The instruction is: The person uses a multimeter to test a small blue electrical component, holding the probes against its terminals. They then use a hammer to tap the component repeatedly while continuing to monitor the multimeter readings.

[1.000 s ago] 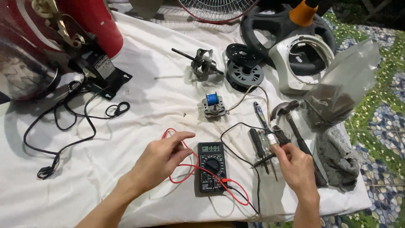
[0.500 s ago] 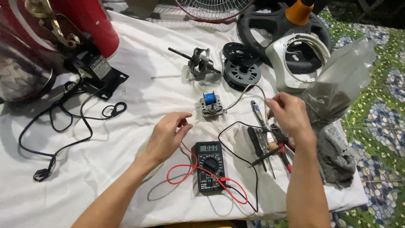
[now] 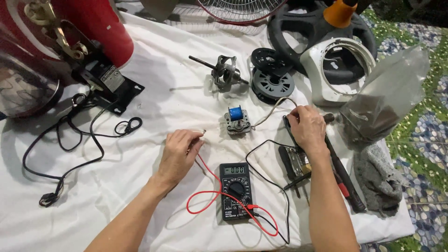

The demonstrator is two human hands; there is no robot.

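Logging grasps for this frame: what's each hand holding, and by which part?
Left hand pinches the red probe near its tip end. Right hand rests over the tools by the pale wire; its grip is hidden.

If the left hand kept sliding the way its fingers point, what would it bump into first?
Probably the small motor with the blue coil. The left hand holds the red probe, tip aimed up and right across bare white cloth. Height above the cloth is hard to judge, so it might just pass close by.
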